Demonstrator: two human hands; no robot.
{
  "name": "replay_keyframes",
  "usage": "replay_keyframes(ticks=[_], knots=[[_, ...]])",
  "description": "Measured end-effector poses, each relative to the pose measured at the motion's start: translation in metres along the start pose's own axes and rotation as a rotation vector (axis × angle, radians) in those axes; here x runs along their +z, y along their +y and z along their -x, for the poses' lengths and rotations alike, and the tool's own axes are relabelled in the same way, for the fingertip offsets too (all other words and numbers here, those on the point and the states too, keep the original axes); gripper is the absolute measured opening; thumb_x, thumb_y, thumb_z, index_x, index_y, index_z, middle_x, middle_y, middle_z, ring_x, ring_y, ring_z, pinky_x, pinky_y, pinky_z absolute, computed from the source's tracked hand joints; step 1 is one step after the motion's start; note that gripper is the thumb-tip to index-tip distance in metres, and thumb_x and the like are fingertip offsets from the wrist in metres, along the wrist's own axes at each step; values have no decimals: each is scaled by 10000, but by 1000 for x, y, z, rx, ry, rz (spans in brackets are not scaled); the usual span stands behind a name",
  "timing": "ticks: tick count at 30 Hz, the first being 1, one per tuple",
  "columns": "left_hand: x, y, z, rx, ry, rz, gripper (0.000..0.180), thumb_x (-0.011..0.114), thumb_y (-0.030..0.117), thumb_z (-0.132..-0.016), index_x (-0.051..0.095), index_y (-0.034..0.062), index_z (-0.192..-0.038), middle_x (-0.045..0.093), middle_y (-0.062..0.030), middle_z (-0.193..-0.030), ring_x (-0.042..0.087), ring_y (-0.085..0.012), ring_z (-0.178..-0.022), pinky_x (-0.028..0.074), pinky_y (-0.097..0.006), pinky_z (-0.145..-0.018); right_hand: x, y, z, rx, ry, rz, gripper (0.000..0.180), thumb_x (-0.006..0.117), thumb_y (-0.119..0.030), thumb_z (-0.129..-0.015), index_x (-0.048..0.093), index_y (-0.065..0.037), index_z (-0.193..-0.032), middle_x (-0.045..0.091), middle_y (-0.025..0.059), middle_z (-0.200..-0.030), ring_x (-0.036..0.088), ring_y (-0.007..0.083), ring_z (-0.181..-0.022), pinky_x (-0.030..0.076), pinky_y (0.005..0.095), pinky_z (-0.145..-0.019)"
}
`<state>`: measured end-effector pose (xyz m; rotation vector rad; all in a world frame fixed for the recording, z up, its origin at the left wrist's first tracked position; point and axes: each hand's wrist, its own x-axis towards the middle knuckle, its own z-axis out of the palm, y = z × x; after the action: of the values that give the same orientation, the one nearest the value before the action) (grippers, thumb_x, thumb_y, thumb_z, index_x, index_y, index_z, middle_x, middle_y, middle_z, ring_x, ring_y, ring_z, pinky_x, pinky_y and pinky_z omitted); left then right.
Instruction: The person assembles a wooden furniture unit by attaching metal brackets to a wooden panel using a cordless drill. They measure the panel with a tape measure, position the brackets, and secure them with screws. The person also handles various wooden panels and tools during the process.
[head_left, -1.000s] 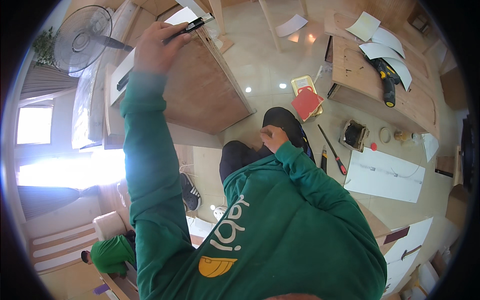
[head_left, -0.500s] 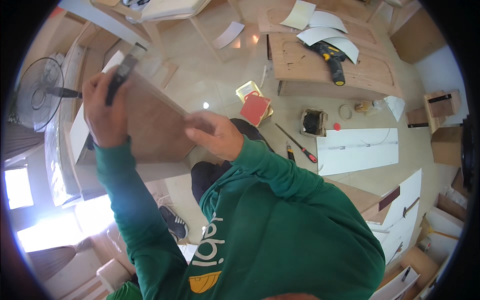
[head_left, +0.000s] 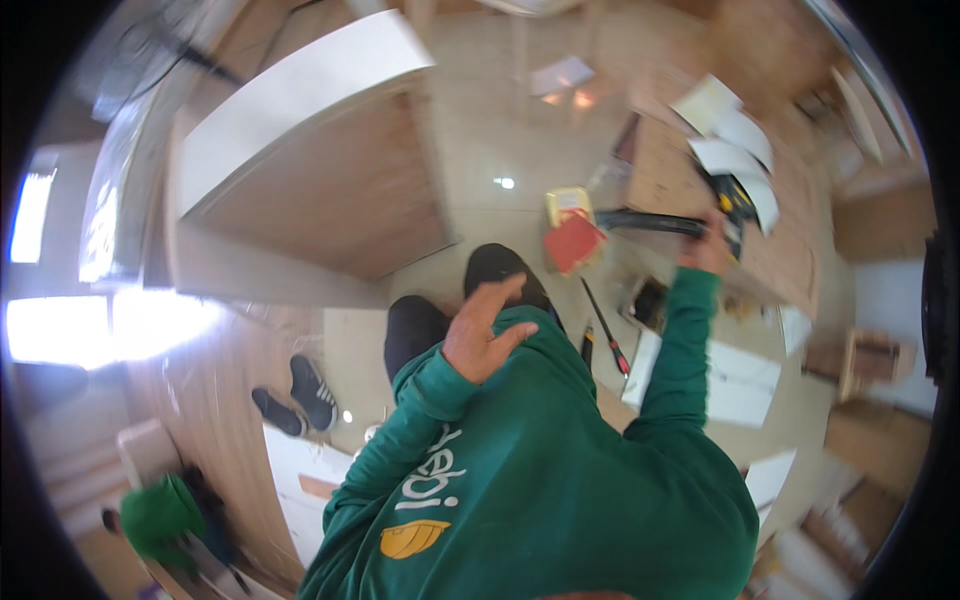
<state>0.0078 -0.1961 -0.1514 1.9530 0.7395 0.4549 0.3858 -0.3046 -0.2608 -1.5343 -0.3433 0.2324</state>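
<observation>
My right hand (head_left: pixel 708 245) reaches out to the right and is closed around one end of a long black tool (head_left: pixel 650 222). Motion blurs the tool, so its exact kind is unclear. Its far end points left, above a red pad (head_left: pixel 574 243) and a yellow tin (head_left: pixel 568 203). My left hand (head_left: pixel 490 335) is in front of my chest, empty, with its fingers stretched apart. On the left stands a wooden cabinet carcass (head_left: pixel 330 190) with a curved white strip (head_left: pixel 310 95) along its upper edge. Neither hand touches it.
A yellow-and-black power drill (head_left: pixel 735 200) and several white sheets lie on a wooden panel (head_left: pixel 660 165) at right. A screwdriver (head_left: pixel 608 335), a cutter (head_left: pixel 588 345) and an open container (head_left: pixel 645 303) are on the floor. Shoes (head_left: pixel 313 393) stand lower left; another person (head_left: pixel 160 520) is beyond.
My left hand has left the cabinet's edge and come back to my chest without the black tool it held. My right hand has swung from the cabinet to the far right, now holding a black tool.
</observation>
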Motion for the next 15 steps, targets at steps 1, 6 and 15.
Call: replay_keyframes(ticks=[1,6,15], knots=[[2,-24,17,-141,-21,121,509,720,86,-808,523,-18,-1265,631,-119,-1043,610,-221,-962,480,-352,-858,-25,31,-42,200,240,-389,307,503,-313,-979,611,-26,-971,638,71,-898,611,177,-803,531,310,-656],[13,-139,102,-799,399,916,362,608,221,-922,559,9,-1212,644,-75,-947,643,-195,-752,523,-273,-714,-122,126,-164,65,382,165,460,548,-336,-946,509,37,-1212,570,168,-1176,605,273,-1003,524,347,-872],[-28,-236,145,-703,1155,1661,624,496,420,-958,326,19,-1405,440,-155,-1356,472,-293,-1222,449,-451,-967,65,14,38,131,-203,-241,454,636,-173,-891,480,85,-1230,571,210,-1141,603,331,-986,545,477,-869]])
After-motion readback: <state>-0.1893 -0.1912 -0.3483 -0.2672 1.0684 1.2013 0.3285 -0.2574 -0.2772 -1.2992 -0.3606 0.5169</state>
